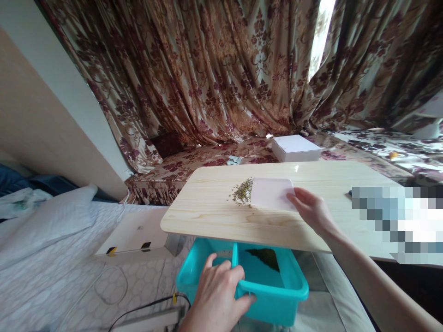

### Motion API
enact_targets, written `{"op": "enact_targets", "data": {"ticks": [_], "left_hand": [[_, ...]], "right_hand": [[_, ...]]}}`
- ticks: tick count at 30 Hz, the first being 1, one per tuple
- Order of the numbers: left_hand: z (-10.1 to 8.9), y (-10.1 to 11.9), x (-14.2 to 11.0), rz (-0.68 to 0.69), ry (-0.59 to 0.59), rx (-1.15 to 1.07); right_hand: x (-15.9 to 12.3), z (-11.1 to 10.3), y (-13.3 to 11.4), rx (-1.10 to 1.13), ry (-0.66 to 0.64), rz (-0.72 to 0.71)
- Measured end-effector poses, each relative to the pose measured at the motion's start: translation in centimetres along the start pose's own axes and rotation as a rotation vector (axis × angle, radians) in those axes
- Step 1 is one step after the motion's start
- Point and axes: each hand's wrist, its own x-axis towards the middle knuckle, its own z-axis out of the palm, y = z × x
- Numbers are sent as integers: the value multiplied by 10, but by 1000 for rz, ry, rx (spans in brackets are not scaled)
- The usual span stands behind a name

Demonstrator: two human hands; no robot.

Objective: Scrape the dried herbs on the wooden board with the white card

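Observation:
My right hand [309, 207] pinches the right edge of a thin, pale pinkish-white rectangular sheet [272, 192], perhaps a scraper or small board. The sheet lies low over the wood-grain table [207, 221], its left edge against a small heap of greenish-brown, seed-like bits [242, 191]. Below the table's front edge is a turquoise bin [270, 295] with a divider down its middle. My left hand [221, 288] is closed on the bin's near rim at the divider. Dark green-brown material [266, 258] lies in the right compartment; the left one is partly hidden by my hand.
A white box [296, 146] stands behind the table on a floral-covered ledge, near a pale crumpled cloth [234, 160]. A white flat case [138, 233] and cables [148, 304] lie on the quilted bed. Something pixelated [408, 221] covers the table's right side. Patterned curtains [207, 69] hang behind.

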Motion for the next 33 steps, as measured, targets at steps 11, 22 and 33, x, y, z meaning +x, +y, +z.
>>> {"op": "enact_targets", "data": {"ticks": [11,22,33], "left_hand": [[5,-7,2,-1,12,11],[1,-13,7,-44,-25,50],[4,-13,8,-49,-43,67]], "right_hand": [[0,-1,-8,-30,-21,-6],[2,0,-1,13,-38,15],[-2,-3,-1,-13,-56,0]]}}
